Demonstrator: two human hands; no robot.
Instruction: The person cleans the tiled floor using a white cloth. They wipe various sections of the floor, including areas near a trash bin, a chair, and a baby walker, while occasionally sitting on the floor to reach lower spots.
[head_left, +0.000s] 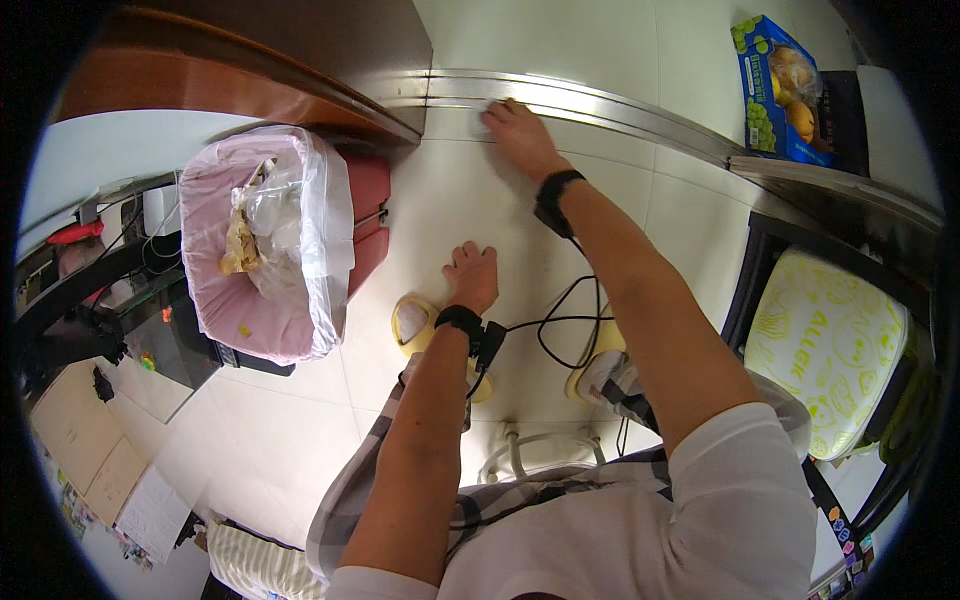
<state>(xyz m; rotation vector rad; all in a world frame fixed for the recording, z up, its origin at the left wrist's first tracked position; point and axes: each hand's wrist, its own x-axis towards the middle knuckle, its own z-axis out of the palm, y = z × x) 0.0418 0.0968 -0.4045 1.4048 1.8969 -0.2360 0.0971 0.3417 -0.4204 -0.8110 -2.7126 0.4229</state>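
In the head view, my right hand (519, 135) reaches down to the tiled floor (465, 187), beside the metal door track (540, 94). Something pale seems to lie under its fingertips, too blurred to name, and I cannot tell whether the fingers grip it. My left hand (472, 276) hangs over the floor with its fingers slightly curled and apart, holding nothing. Black bands circle both wrists, and a black cable (555, 321) runs between them. Left of my hands stands a pink bin (367, 217) with a plastic liner, holding crumpled plastic and a brown scrap (241, 244).
A blue fruit box (757, 90) stands beyond the track at upper right. A chair with a green-patterned cushion (825, 352) is at right. Dark wooden furniture (300, 75) borders the upper left. My feet in yellow slippers (405, 349) are below my hands.
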